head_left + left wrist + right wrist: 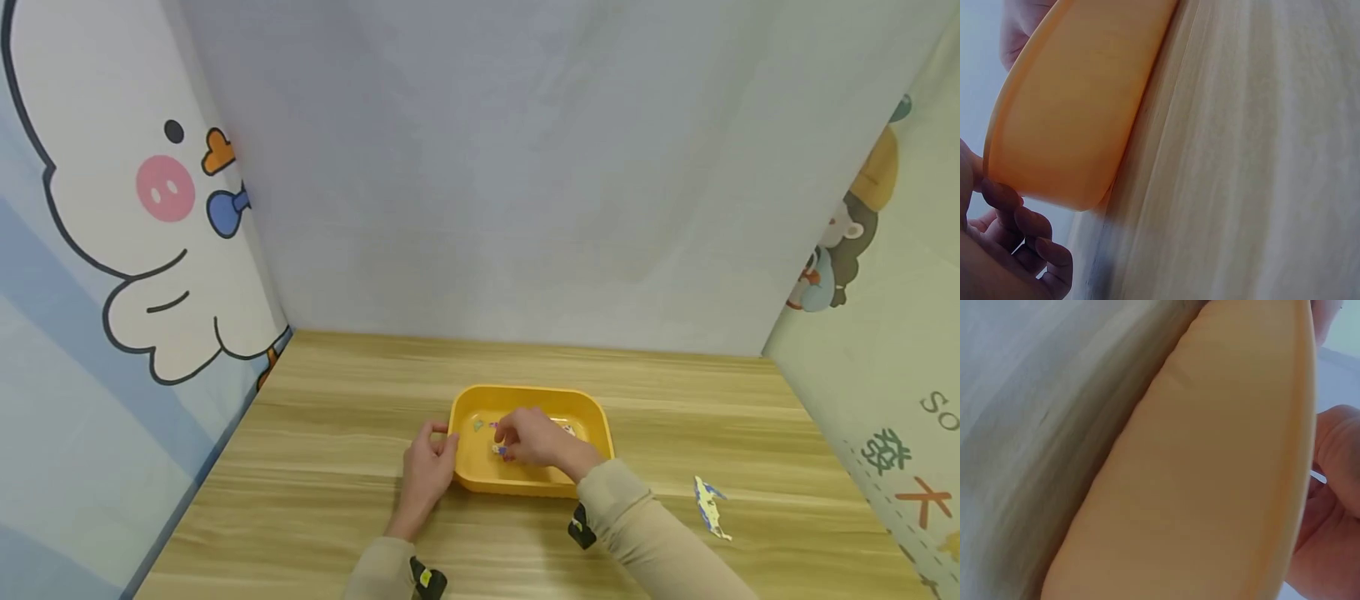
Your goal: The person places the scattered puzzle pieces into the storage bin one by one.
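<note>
A yellow plastic tray [480,479] with rounded corners stands on the wooden table. My left hand [429,471] pinches its left rim; in the left wrist view the fingers [1032,222] curl beneath the rim. My right hand [532,437] reaches into the tray from the right, fingers bent downward. At its fingertips, between thumb and index finger, shows a small white-and-blue piece [498,449]. A small green piece [477,425] lies on the tray floor near the left end, and a whitish piece [569,430] shows beyond the right wrist. The tray wall [1197,462] hides the right fingertips in the right wrist view.
On the table [337,417], right of the tray, lies a ragged pale-yellow and blue scrap [708,507]. A plain grey cloth [510,183] hangs behind the table. Printed cloths with a white cartoon bird [97,150] and other drawings border the left and right sides.
</note>
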`<move>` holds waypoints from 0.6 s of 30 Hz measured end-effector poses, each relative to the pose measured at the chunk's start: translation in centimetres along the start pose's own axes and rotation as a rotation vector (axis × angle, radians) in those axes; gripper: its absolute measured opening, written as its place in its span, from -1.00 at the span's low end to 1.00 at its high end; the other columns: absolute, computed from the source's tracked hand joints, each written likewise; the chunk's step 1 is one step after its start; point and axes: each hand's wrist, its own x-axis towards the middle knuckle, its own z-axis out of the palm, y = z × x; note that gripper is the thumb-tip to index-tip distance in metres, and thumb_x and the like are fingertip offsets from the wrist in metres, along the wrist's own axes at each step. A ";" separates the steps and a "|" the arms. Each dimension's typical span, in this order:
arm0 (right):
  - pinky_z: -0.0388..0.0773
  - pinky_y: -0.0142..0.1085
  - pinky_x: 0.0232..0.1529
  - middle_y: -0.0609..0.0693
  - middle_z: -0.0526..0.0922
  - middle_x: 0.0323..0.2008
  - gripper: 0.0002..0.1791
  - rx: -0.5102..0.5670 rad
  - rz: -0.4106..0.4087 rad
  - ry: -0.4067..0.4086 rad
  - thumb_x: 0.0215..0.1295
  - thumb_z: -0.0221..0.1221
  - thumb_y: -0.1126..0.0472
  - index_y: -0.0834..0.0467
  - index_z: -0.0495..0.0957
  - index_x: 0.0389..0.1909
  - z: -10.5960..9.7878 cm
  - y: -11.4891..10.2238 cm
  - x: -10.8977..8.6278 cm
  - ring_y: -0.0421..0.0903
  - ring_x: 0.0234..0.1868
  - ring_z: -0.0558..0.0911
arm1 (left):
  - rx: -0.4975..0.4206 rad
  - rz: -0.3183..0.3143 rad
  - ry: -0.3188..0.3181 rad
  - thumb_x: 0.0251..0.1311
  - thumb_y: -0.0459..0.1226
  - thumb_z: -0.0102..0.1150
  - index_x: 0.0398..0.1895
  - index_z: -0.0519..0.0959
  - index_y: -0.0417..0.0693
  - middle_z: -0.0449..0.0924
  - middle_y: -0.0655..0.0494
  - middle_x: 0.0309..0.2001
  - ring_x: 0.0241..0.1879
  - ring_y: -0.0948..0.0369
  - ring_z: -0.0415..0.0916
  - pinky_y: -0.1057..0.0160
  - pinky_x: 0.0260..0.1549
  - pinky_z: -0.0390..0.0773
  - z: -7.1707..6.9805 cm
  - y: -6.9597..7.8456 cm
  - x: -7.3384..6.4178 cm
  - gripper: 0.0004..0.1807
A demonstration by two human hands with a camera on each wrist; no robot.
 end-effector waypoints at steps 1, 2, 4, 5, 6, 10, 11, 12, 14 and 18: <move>0.52 -0.31 -0.33 -0.07 0.62 -0.47 -0.84 0.000 -0.008 -0.002 0.06 0.35 0.40 0.24 0.63 -0.31 0.1 -0.1 0.1 -0.19 -0.43 0.55 | -0.002 0.001 0.001 0.28 -0.30 0.13 -0.11 0.47 -0.24 0.31 0.18 -0.77 -0.79 0.31 0.21 0.37 -0.81 0.21 0.0 0.0 0.0 -0.80; 0.52 -0.32 -0.32 -0.06 0.62 -0.47 -0.84 0.000 -0.013 -0.004 0.06 0.35 0.39 0.24 0.63 -0.31 0.2 -0.1 0.2 -0.19 -0.42 0.55 | -0.005 0.004 0.002 0.28 -0.30 0.13 -0.11 0.47 -0.25 0.31 0.18 -0.77 -0.80 0.30 0.21 0.37 -0.81 0.20 -0.1 0.1 0.0 -0.80; 0.52 -0.32 -0.31 -0.05 0.62 -0.47 -0.84 -0.004 -0.026 -0.006 0.05 0.36 0.39 0.24 0.63 -0.32 0.5 -0.2 0.3 -0.18 -0.41 0.56 | -0.009 0.008 0.003 0.27 -0.31 0.13 -0.12 0.48 -0.25 0.31 0.18 -0.78 -0.80 0.30 0.20 0.37 -0.81 0.19 -0.1 0.2 0.0 -0.80; 0.52 -0.31 -0.30 -0.04 0.62 -0.47 -0.84 -0.010 -0.033 -0.004 0.04 0.37 0.39 0.24 0.63 -0.33 0.6 -0.2 0.4 -0.18 -0.41 0.57 | -0.009 0.010 0.002 0.27 -0.31 0.13 -0.12 0.48 -0.25 0.31 0.18 -0.78 -0.80 0.30 0.20 0.37 -0.82 0.19 -0.1 0.2 0.0 -0.80; 0.52 -0.31 -0.30 -0.04 0.62 -0.47 -0.84 -0.019 -0.039 0.000 0.04 0.37 0.39 0.23 0.63 -0.34 0.8 -0.2 0.5 -0.18 -0.41 0.57 | -0.008 0.010 0.001 0.27 -0.31 0.13 -0.13 0.48 -0.24 0.31 0.18 -0.78 -0.80 0.30 0.20 0.37 -0.82 0.19 -0.2 0.2 0.0 -0.81; 0.52 -0.31 -0.29 -0.06 0.62 -0.46 -0.86 -0.031 -0.031 -0.003 0.05 0.35 0.39 0.21 0.63 -0.34 1.3 -0.4 0.9 -0.17 -0.40 0.57 | 0.001 0.004 -0.003 0.27 -0.30 0.14 -0.13 0.48 -0.21 0.33 0.19 -0.77 -0.80 0.31 0.21 0.37 -0.81 0.19 -0.2 0.1 0.0 -0.82; 0.52 -0.31 -0.28 -0.07 0.62 -0.46 -0.87 -0.031 -0.025 -0.008 0.06 0.35 0.38 0.20 0.64 -0.34 1.5 -0.4 0.9 -0.18 -0.39 0.57 | 0.004 0.003 -0.005 0.27 -0.30 0.14 -0.13 0.47 -0.20 0.33 0.19 -0.77 -0.80 0.31 0.21 0.37 -0.81 0.19 -0.2 0.1 0.0 -0.82; 0.52 -0.31 -0.27 -0.08 0.62 -0.45 -0.87 -0.036 -0.022 -0.011 0.07 0.34 0.38 0.19 0.64 -0.33 1.6 -0.5 1.0 -0.18 -0.38 0.57 | 0.005 0.003 -0.005 0.27 -0.30 0.14 -0.13 0.47 -0.20 0.33 0.20 -0.77 -0.80 0.31 0.21 0.37 -0.81 0.19 -0.2 0.1 0.0 -0.82; 0.52 -0.31 -0.25 -0.09 0.62 -0.42 -0.87 -0.050 -0.019 -0.017 0.09 0.33 0.36 0.18 0.65 -0.32 1.8 -0.6 1.0 -0.18 -0.35 0.57 | 0.011 0.003 -0.003 0.27 -0.30 0.14 -0.14 0.47 -0.20 0.33 0.20 -0.77 -0.80 0.31 0.20 0.37 -0.81 0.19 -0.2 0.1 -0.1 -0.82; 0.52 -0.29 -0.24 -0.08 0.63 -0.40 -0.87 -0.089 -0.028 -0.010 0.09 0.31 0.37 0.18 0.65 -0.31 1.9 -1.0 1.0 -0.16 -0.33 0.58 | 0.005 0.012 0.002 0.26 -0.31 0.14 -0.15 0.48 -0.19 0.33 0.20 -0.78 -0.81 0.32 0.20 0.37 -0.82 0.18 -0.2 0.2 -0.1 -0.84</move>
